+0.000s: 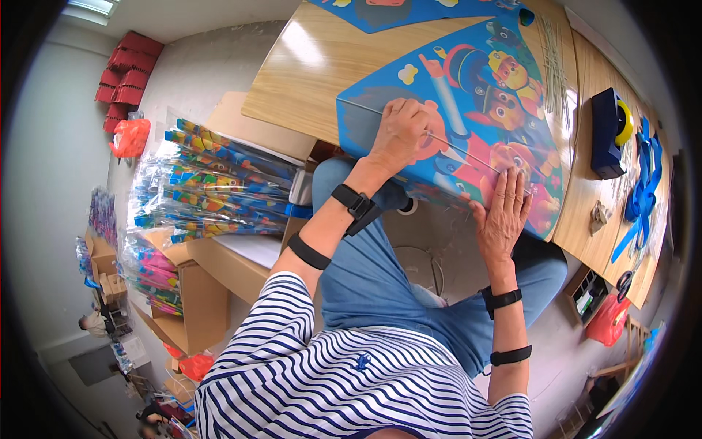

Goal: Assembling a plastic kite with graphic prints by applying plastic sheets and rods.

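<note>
A large blue kite sheet (475,95) printed with cartoon puppies lies over the table's near edge, with part of it hanging down above my lap. Across it runs a thin pale rod (462,152). My left hand (401,130) is closed on the rod near the sheet's left side, fingers curled and pressed together. Farther right, my right hand (503,212) rests flat on the sheet by the rod's other end, its fingers stretched out. Whatever is under my left fingers is hidden.
A tape dispenser (607,139) with yellow tape and a blue ribbon bundle (645,186) lie on the table's right part. Thin sticks (557,66) sit at the far right. Left of me, bagged kites (219,183) fill a cardboard box. Scissors (624,284) lie near the right edge.
</note>
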A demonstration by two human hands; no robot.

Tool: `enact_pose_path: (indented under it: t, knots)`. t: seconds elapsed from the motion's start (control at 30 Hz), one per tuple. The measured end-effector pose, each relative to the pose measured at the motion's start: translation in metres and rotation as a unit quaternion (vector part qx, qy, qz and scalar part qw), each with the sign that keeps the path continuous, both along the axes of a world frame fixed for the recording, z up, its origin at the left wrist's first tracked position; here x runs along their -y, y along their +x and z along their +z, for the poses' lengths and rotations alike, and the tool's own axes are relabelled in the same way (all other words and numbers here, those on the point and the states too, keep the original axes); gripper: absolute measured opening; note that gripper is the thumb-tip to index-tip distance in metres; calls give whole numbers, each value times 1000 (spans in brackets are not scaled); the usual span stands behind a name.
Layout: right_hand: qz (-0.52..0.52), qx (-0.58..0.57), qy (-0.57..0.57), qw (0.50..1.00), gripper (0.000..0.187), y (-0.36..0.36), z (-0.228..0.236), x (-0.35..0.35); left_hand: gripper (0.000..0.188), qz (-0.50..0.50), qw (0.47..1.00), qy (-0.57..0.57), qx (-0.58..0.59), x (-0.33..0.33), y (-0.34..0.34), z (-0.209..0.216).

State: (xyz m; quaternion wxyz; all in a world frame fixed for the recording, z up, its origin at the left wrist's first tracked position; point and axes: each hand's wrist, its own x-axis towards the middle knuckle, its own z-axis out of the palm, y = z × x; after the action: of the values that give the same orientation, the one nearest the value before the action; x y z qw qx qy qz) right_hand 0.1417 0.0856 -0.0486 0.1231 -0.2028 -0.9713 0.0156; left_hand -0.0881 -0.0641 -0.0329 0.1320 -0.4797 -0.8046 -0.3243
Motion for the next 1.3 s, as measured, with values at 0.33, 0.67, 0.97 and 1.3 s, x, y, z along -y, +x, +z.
enact_pose_path:
  t: [0.33, 0.67, 0.97, 1.3]
  knots:
    - [0, -1, -1, 1000, 86, 0, 0, 1, 9, 1, 1000, 1, -2, 1, -1, 0]
    - [-3, -14, -2, 1000, 84, -1, 0, 1, 13, -10, 999, 13, 44, 4, -4, 1]
    - [-5, -18, -7, 1000, 82, -1, 1, 2, 5, -25, 999, 9, 21, 0, 0, 2]
    - [-8, -25, -17, 1000, 81, 0, 3, 2, 3, -27, 999, -7, 20, -4, 2, 2]
